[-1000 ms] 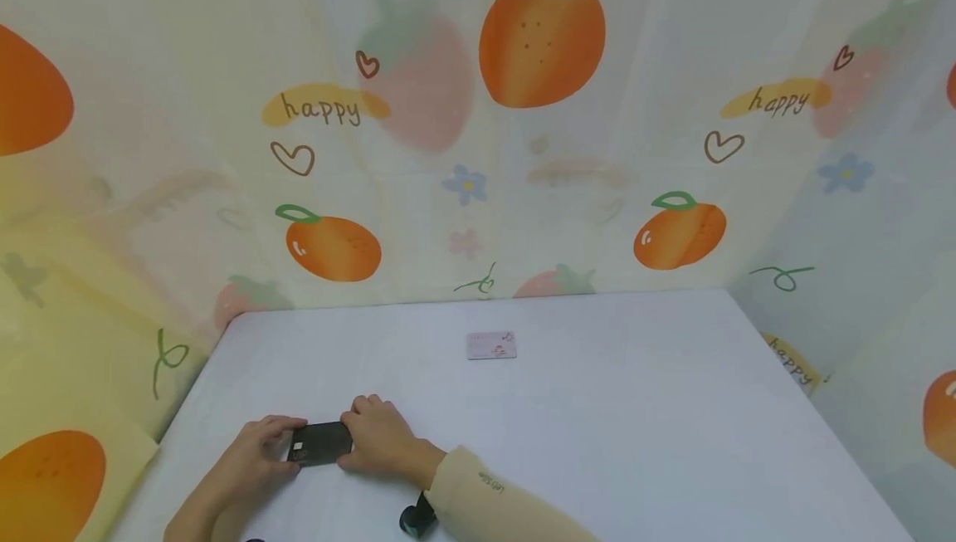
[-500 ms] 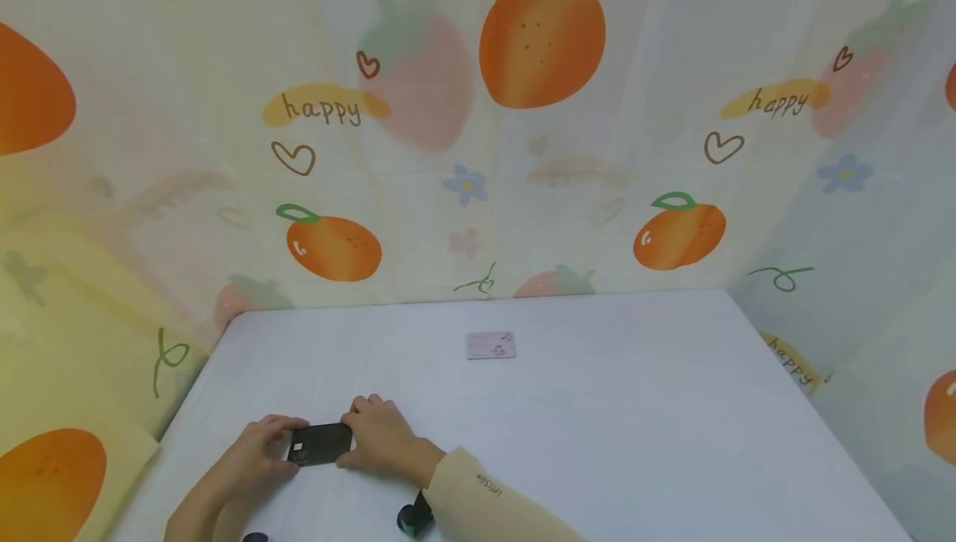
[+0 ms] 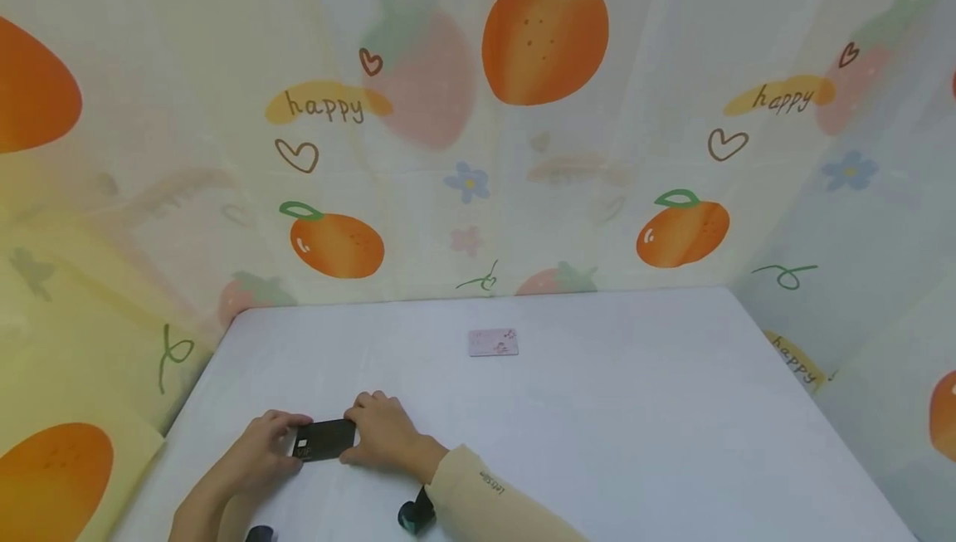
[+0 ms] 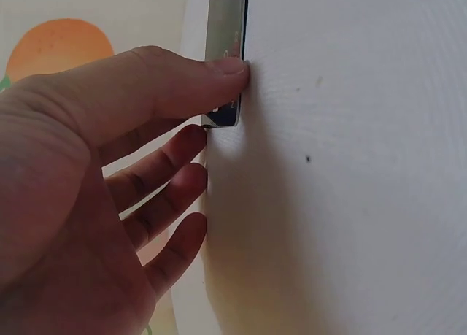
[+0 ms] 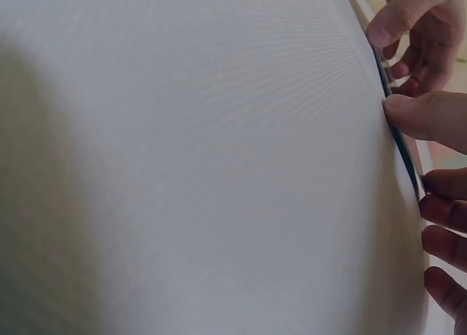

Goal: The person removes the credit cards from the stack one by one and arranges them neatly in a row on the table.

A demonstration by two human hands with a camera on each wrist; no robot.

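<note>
A thin black card (image 3: 324,440) with a small light square near its left end lies close over the white table at left in the head view. My left hand (image 3: 261,451) pinches its left end, thumb on the near edge and fingers at the far edge. In the left wrist view that thumb presses the edge of the black card (image 4: 226,30), while the other fingers touch the tabletop. At the opposite end my right hand (image 3: 387,434) grips the card the same way, thumb near and fingers far. The right wrist view shows the card's dark edge (image 5: 403,149) between both hands.
A pale pink card (image 3: 493,342) with red print lies flat toward the back middle of the white table (image 3: 635,409). Fruit-patterned cloth (image 3: 553,227) hangs behind and beside the table. A black wrist device (image 3: 416,513) sits under the right sleeve (image 3: 500,500).
The head view has shifted very slightly. Both hands keep their hold on the ends of the black card, with no clear movement of it on the table.
</note>
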